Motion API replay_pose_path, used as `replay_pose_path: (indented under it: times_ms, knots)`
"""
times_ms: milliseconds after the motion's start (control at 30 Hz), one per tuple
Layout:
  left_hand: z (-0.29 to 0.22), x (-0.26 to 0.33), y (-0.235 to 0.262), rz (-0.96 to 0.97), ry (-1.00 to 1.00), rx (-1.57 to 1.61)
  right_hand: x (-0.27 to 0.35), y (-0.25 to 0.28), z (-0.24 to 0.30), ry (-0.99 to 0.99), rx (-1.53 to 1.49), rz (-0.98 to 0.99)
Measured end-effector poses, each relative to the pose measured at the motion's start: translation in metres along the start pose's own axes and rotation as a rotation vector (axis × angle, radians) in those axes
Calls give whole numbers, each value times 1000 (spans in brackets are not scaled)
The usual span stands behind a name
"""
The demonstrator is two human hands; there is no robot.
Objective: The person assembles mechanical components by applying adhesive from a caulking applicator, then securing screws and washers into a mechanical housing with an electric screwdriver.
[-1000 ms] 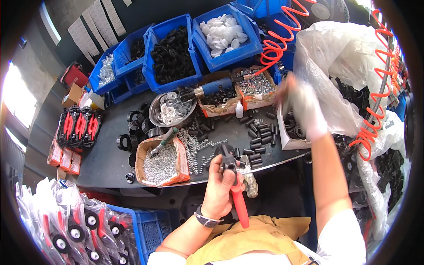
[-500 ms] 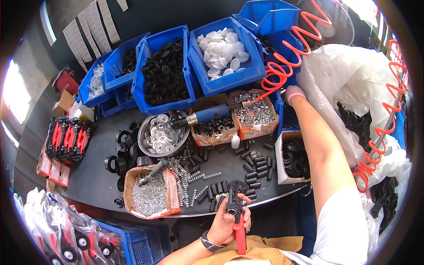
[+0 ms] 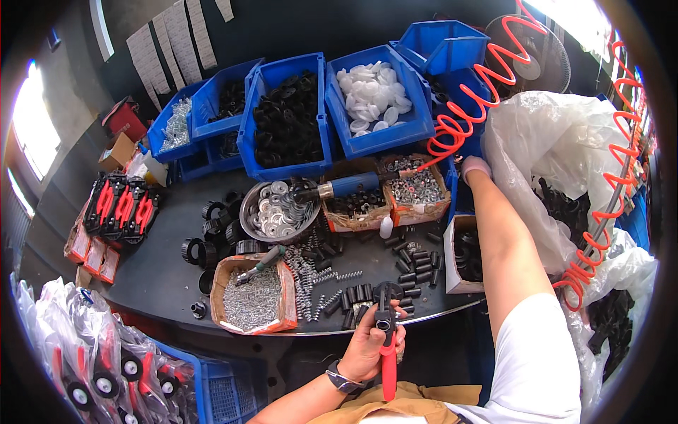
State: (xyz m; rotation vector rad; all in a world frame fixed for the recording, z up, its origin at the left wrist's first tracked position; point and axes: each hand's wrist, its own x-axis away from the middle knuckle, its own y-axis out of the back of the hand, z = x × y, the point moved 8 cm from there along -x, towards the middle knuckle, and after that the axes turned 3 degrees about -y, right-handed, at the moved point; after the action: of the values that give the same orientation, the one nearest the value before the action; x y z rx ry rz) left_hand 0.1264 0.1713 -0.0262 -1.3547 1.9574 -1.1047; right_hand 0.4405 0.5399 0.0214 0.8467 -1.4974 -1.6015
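My left hand (image 3: 366, 348) grips a black-headed hand tool with a red handle (image 3: 388, 367), held upright in front of my lap, just off the table edge. Its fingers wrap the tool below the black head. My right arm reaches far out over the right side; my right hand (image 3: 475, 167), pale pink at the fingers, is at a blue bin (image 3: 462, 194) beside a large plastic bag. Its fingertips are hidden there. Black sleeves (image 3: 422, 265) and metal springs (image 3: 304, 283) lie scattered on the table beyond the left hand.
A metal bowl of washers (image 3: 279, 242), an open carton of small metal pins (image 3: 288, 319) and blue bins of black and white parts (image 3: 346, 145) stand on the table (image 3: 162, 247). A blue air screwdriver (image 3: 353, 185) hangs on a red coiled hose (image 3: 452, 134). Bagged tools (image 3: 70, 339) fill a crate at left.
The view has shifted, so the bins and table sit further right in the picture. The left hand still holds the tool in front of my lap; the right hand stays at the blue bin.
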Motion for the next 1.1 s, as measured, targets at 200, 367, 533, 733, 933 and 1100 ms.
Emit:
replay_pose_path:
  times_ms: [200,367,533,733,933,1100]
  knots:
    - [2,-1,-3,14,21,11,18,1,15,141,461,100]
    - [-2,-5,-2,35,-18,1,25,-24,12,334,555,294]
    - [-4,-5,-3,54,-47,2,41,-18,17,336,533,245]
    - [3,-5,-12,132,11,-26,49,28,-30,225,218,-160]
    - [-12,2,0,-31,-18,-10,278,162,-38,616,-816,-480]
    - [-4,19,-15,-63,1,-49,438,44,-45,318,-1734,750]
